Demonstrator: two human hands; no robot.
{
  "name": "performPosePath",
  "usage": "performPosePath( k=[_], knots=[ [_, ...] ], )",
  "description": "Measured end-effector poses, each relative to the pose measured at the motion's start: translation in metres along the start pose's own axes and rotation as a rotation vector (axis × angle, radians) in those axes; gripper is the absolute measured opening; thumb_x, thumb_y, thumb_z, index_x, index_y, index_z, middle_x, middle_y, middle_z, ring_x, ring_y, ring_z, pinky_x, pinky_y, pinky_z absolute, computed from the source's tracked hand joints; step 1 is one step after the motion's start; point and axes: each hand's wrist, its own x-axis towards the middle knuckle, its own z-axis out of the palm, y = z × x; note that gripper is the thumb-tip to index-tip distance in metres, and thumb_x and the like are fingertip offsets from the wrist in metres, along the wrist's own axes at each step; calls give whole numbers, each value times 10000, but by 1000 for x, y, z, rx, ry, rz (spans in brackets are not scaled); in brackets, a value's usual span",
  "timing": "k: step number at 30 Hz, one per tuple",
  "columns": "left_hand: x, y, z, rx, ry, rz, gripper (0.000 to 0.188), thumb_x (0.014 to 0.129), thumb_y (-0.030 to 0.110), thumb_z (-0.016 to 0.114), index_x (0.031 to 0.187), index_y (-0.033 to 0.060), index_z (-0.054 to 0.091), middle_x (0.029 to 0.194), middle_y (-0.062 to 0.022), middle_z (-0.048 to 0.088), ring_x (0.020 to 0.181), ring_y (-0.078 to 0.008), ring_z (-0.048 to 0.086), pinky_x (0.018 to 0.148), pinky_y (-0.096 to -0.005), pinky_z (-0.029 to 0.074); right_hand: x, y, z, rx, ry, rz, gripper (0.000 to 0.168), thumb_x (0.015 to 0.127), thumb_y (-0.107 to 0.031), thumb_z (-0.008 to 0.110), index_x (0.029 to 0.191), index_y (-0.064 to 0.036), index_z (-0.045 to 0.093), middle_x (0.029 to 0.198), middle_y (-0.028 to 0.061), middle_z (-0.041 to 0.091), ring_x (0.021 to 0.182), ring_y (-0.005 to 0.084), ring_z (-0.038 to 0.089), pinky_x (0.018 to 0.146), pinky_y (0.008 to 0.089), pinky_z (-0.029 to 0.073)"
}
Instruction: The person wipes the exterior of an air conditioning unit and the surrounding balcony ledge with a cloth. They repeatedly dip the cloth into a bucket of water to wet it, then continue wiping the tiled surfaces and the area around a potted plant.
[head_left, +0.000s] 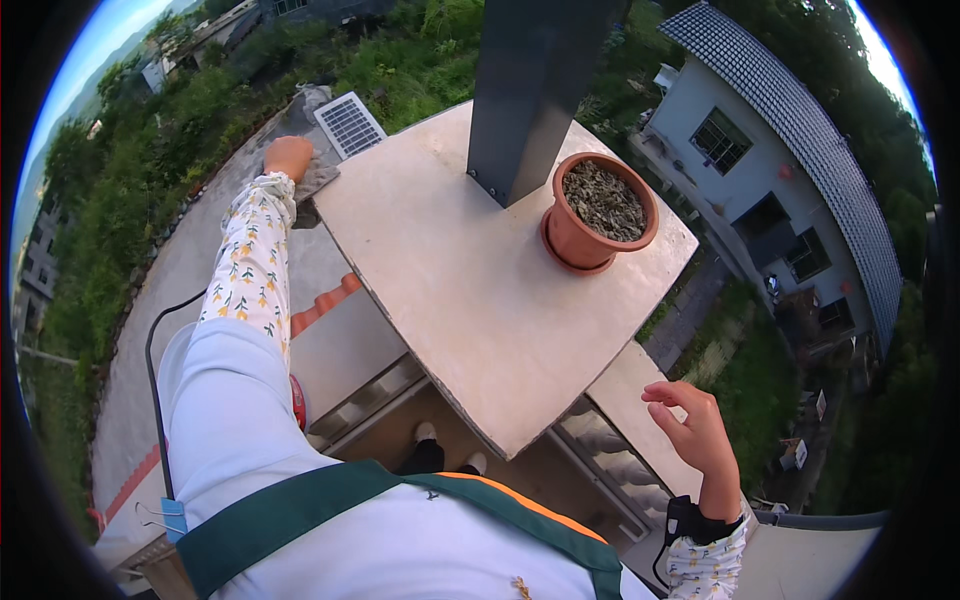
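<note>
My left hand (288, 156) is stretched out past the left edge of the pale slab-topped pillar (420, 277). Its back faces me, so the fingers and anything in them are hidden. Crumpled grey material (321, 171), perhaps a cloth, shows right beside that hand. A small solar panel (350, 126) lies just beyond it. On the slab, a terracotta-coloured plant pot (592, 217) with dry, crumbly matter in it sits on its saucer (559, 247). My right hand (694, 420) hovers at the lower right with its fingers bent and apart, holding nothing.
A dark metal post (517, 105) is bolted to the slab. Railings with shiny balusters (604, 442) run below it on both sides. Far below are a paved yard (172, 300), greenery and a tile-roofed house (720, 120). A black cable (152, 367) runs along my left arm.
</note>
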Motion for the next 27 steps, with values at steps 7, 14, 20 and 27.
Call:
performPosePath(
  k=[7, 14, 20, 27],
  knots=[
    [-17, -3, -152, -461, 248, -32, 431, 854, 339, 640, 1144, 22, 613, 1107, -214, 647, 1033, -344, 640, 877, -430, 506, 1, -2, 1, 161, -62, 36, 199, 911, -106, 658, 1070, 12, 667, 963, 110, 723, 904, 201, 702, 783, 316, 536],
    [-111, 109, -189, -763, -118, 467, 703, 902, 446, 613, 1480, 110, 398, 1474, -247, 401, 1348, -411, 404, 1087, -455, 380, 21, -5, -3, 90, -105, -82, 217, 921, -123, 654, 1090, 12, 665, 975, 113, 722, 911, 198, 700, 765, 314, 532],
    [-132, 157, -96, -368, -164, 629, 606, 1012, 522, 395, 1544, 245, 310, 1604, -183, 208, 1483, -410, 169, 1132, -672, 148, 27, 10, -2, 150, -77, -31, 223, 917, -123, 658, 1099, 5, 666, 967, 103, 729, 889, 182, 699, 746, 307, 524],
    [19, 171, -43, -346, -171, 578, 542, 1042, 410, 356, 1541, 201, 309, 1608, -171, 212, 1482, -395, 183, 1129, -669, 179, 21, 9, 7, 141, -32, 152, 221, 915, -135, 667, 1105, -21, 678, 974, 65, 740, 893, 149, 700, 648, 271, 503]
  ],
)
